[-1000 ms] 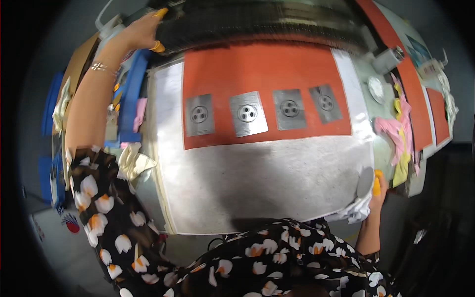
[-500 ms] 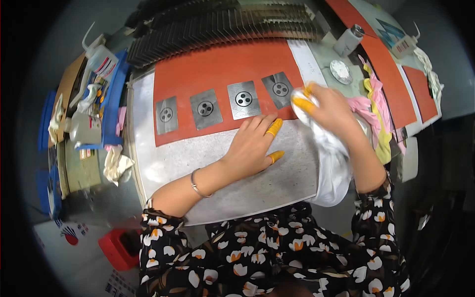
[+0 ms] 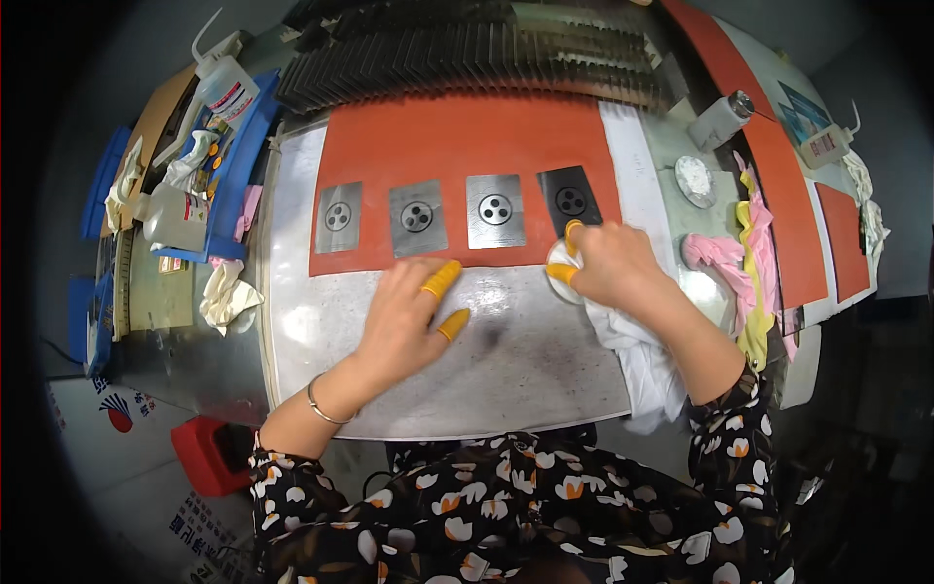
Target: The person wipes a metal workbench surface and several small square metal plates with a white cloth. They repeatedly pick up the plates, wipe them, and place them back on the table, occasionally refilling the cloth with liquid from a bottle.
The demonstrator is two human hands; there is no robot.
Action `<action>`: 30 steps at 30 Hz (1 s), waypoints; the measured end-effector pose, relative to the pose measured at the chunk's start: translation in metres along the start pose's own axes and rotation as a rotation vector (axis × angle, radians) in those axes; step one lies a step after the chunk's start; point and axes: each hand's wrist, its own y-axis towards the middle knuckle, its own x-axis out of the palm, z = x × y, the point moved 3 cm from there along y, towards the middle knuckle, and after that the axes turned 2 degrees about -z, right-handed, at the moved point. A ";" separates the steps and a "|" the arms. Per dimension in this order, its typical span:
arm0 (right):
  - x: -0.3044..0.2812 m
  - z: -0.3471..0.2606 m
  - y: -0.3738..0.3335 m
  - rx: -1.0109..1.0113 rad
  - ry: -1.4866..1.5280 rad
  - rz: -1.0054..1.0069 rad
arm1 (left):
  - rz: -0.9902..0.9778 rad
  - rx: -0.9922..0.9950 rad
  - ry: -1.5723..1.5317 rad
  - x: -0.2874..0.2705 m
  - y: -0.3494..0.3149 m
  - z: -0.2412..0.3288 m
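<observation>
- The right hand has its grip closed on a white cloth, gathered into a rounded pad at the near right part of the red mat, beside the dark plate.
- For good cloth work here, I would bring the smooth, flat face of the pad to the metal, press evenly and lightly, and let no fold or bare fingertip rub the surface.
- The loose tail of the cloth hangs to the near right of the mat; gathering it in would stop it dragging.
- The left hand has an empty, open grip, palm down at the mat's near edge; it could steady a plate by its rim if one slides. Yellow finger covers on both hands should help prevent smudges.
- The dark plate lies at the mat's right side, tilted, its near end partly behind a covered finger; whether they touch I cannot tell.
- Three paler plates lie left of it across the mat, apart from one another.
- All four are flat and rectangular, each marked with a ring around dark round spots; the dark one looks nearly black, the others silvery grey.
</observation>
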 end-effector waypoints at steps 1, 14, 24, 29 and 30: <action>-0.010 -0.012 0.008 -0.019 0.031 0.089 | -0.004 -0.040 0.015 -0.003 -0.006 -0.006; 0.013 -0.105 0.051 -0.180 -0.033 0.158 | -0.109 0.071 -0.006 -0.027 -0.042 -0.042; 0.031 -0.169 0.059 -0.244 0.059 -0.121 | 0.070 -0.161 0.086 -0.072 -0.099 -0.092; -0.005 -0.205 0.131 -0.314 0.164 0.326 | 0.087 -0.406 -0.097 -0.081 -0.102 -0.095; 0.002 -0.220 0.160 -0.245 0.228 0.267 | 0.128 -0.419 -0.071 -0.082 -0.112 -0.094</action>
